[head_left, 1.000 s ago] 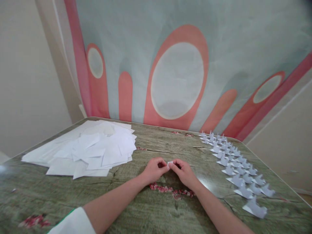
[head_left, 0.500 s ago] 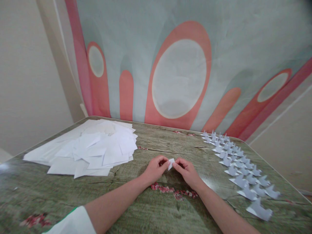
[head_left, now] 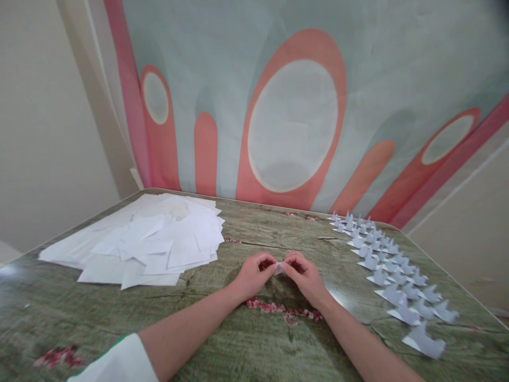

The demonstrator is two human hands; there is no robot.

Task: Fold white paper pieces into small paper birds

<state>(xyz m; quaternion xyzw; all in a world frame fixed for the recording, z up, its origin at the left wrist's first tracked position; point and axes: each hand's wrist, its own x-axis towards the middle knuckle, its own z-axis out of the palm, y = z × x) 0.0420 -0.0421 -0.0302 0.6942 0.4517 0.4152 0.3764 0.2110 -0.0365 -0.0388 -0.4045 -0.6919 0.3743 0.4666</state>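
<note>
"Left hand (head_left: 253, 277) first: how does it stand?"

"Curled, thumb and forefinger pinching one edge of a small folded paper (head_left: 279, 269). The right hand (head_left: 304, 275) mirrors it, gripping the opposite edge, so the white piece sits between the two sets of fingertips."

"And its shape?"

"Small and creased; the fingers cover much of it, so the exact form cannot be told."

"Where is it, then?"

"Over the middle of the table (head_left: 214, 339), a little beyond a band of pink and red printed blossoms (head_left: 266, 306). The tabletop is greenish-grey with a wood grain, streaked by dark, crack-like lines, and a glossy patch of light shows beside the right forearm."

"What lies on the person's left?"

"A broad, low heap of white sheets (head_left: 159, 233), smooth and thin, their straight edges and sharp corners overlapping at many angles."

"And on the right?"

"Slanting rows of folded paper figures (head_left: 392, 295), angular, with peaks that stick up. The nearest one stands slightly apart from the others."

"Behind all that?"

"A faintly wrinkled backdrop (head_left: 222, 63), pale grey-green, with rounded coral bars, several bearing whitish ovals."

"The sleeve (head_left: 119, 363)?"

"White cloth with a green edge, on the left arm."
</note>
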